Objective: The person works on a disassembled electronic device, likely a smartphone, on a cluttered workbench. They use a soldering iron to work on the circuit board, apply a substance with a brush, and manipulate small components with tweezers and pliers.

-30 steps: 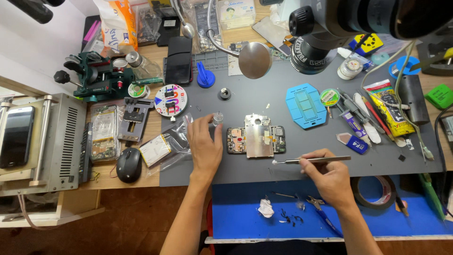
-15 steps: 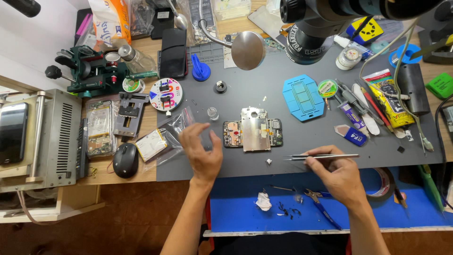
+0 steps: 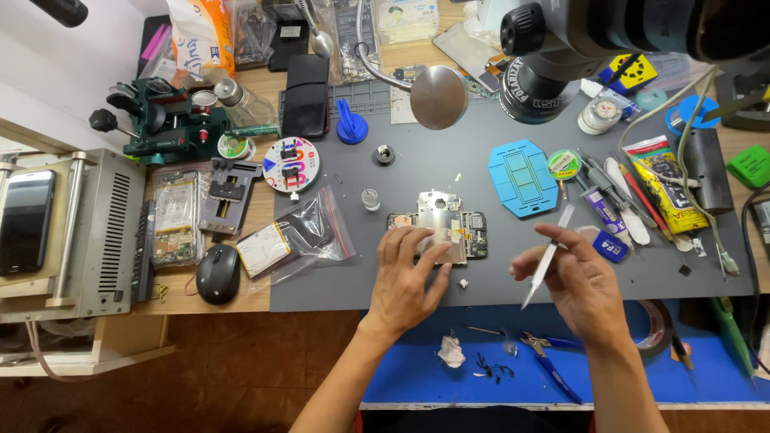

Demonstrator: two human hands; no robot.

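The right hand point(image 3: 581, 281) has lifted its tweezers point(image 3: 547, 256) from lying flat to pointing tip-down at six o'clock, pinched between the fingers. The left hand point(image 3: 405, 277), fingers spread, steadies the phone circuit board point(image 3: 439, 227) on the grey mat point(image 3: 337, 281), at twelve o'clock of it.

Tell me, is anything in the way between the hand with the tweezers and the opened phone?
Nothing visible. The right hand holds the tweezers over bare grey mat, just right of the opened phone. The left hand already rests its fingertips on the phone's near edge.
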